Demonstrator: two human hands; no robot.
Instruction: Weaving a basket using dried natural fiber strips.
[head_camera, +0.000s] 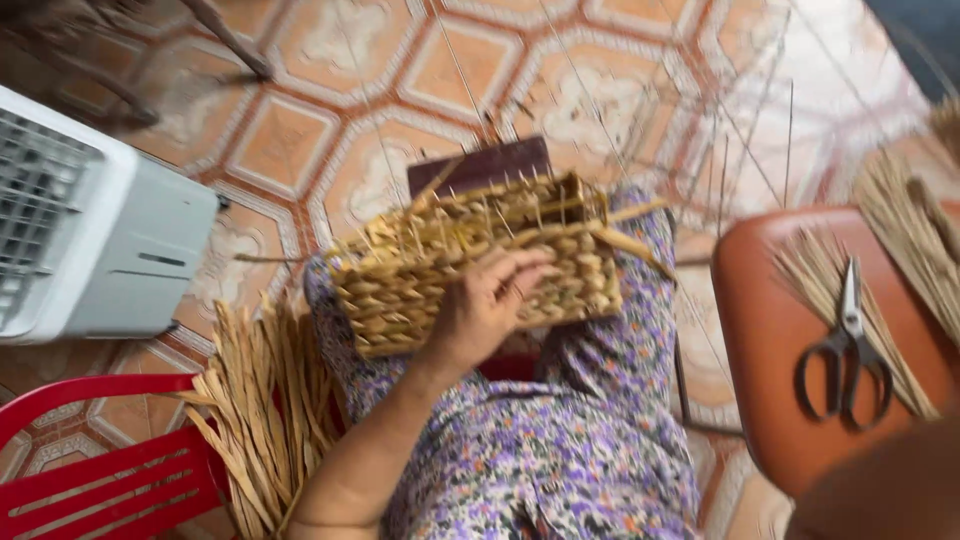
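- Your left hand (487, 300) lies flat on the woven basket (470, 265), fingers spread on its side wall, pressing it to your lap.
- Right hand: only a blurred bit at the lower right corner, grip can't tell.
- Left of the hand: straw strips (262, 400), red plastic chair (95, 470).
- Right of it: scissors (848, 350) on an orange stool (760, 330).
- Far left: white fan unit (90, 240).

Basket (470, 265) on lap w/ left hand (487, 305) on it. Straw bundle (262, 400) left on floor, fan (90, 225) beyond. Scissors (848, 350) on stool (770, 340) at right.
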